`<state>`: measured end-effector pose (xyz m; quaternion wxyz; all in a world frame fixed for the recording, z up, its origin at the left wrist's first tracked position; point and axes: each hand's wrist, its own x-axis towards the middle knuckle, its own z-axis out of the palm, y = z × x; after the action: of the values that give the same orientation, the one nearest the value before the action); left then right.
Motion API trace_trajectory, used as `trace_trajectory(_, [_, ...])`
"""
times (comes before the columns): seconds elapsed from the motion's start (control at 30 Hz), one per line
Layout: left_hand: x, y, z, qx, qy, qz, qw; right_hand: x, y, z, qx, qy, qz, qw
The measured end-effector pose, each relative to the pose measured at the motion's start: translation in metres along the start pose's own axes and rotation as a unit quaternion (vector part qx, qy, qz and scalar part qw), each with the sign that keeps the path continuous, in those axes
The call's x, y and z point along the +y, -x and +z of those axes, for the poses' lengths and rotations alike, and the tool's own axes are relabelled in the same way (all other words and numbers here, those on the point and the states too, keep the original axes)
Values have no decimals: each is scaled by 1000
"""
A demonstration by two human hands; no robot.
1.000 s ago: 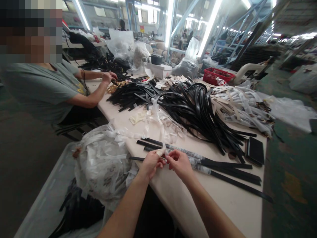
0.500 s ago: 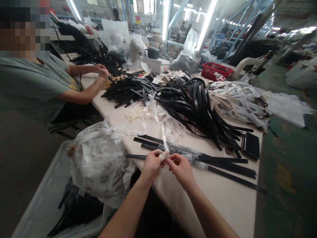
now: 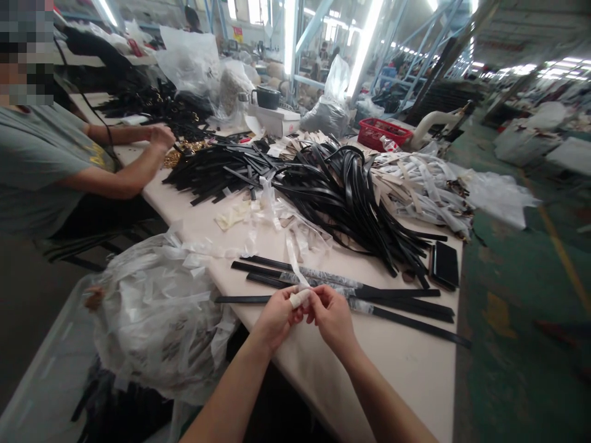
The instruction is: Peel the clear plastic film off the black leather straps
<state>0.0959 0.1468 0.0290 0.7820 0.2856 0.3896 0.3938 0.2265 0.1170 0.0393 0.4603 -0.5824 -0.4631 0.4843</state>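
Observation:
My left hand (image 3: 277, 314) and my right hand (image 3: 332, 315) meet over the table's near edge, fingertips pinched together. Between them they grip the lower end of a thin white plastic strip (image 3: 297, 263), which runs up and away from my fingers. A pale wrapping covers one finger of my left hand. Just beyond and beneath my hands lie several flat black straps (image 3: 410, 294), their middle stretches wrapped in clear film (image 3: 330, 277). Where the strip's end sits inside my fingers is hidden.
A large pile of black straps (image 3: 355, 197) covers the table's middle, with white-wrapped straps (image 3: 415, 191) to its right. A black phone (image 3: 444, 264) lies near the right edge. At left, a plastic bag of scraps (image 3: 157, 314) rests on a bin. A co-worker (image 3: 55, 160) sits beyond.
The whole view has shifted, so the table sits further left. My right-hand fingers have curled closer against my left hand around the strip. The co-worker's hands remain together.

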Motion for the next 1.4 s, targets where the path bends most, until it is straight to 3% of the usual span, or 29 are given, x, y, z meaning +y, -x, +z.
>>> trace_trajectory(0.13, [-6, -5, 4, 97, -88, 62, 989, 0, -2, -4, -13, 32, -2, 999])
trace_trajectory(0.2, [-10, -7, 5, 125, -111, 82, 982, -2, -13, -19, -27, 97, -23, 995])
trace_trajectory(0.27, [-15, -8, 6, 122, -105, 87, 983, -7, -32, -48, 21, 237, -58, 969])
trace_trajectory(0.33, [-20, -8, 7, 113, -85, 83, 986, -13, -56, -89, 146, 412, -74, 896])
trace_trajectory(0.43, [-25, -7, 8, 117, -49, 70, 989, -17, -87, -150, 249, 476, -41, 843])
trace_trajectory(0.53, [-28, -7, 8, 117, -13, 60, 991, -13, -102, -186, 238, 501, -19, 832])
trace_trajectory(0.7, [-26, -5, 7, 95, 8, 44, 995, -13, -100, -200, 183, 504, -34, 843])
trace_trajectory(0.77, [-24, -4, 7, 102, 3, 42, 994, -21, -88, -198, 172, 498, -43, 849])
trace_trajectory(0.83, [-22, -3, 8, 109, 6, 39, 993, -32, -65, -191, 143, 427, -48, 891])
trace_trajectory(0.93, [-17, -1, 13, 127, 41, 30, 991, -46, -16, -162, -6, 166, -18, 986])
trace_trajectory(1.0, [-13, 1, 18, 133, 69, 26, 988, -51, 17, -133, -94, 64, -4, 993])
trace_trajectory(1.1, [-7, 4, 26, 121, 95, 25, 988, -51, 52, -89, -49, 135, -82, 986])
trace_trajectory(1.2, [-4, 8, 33, 114, 111, 29, 987, -44, 60, -55, 26, 177, -143, 973])
trace_trajectory(1.4, [2, 18, 42, 97, 133, 50, 985, -26, 46, -26, 45, 66, -30, 996])
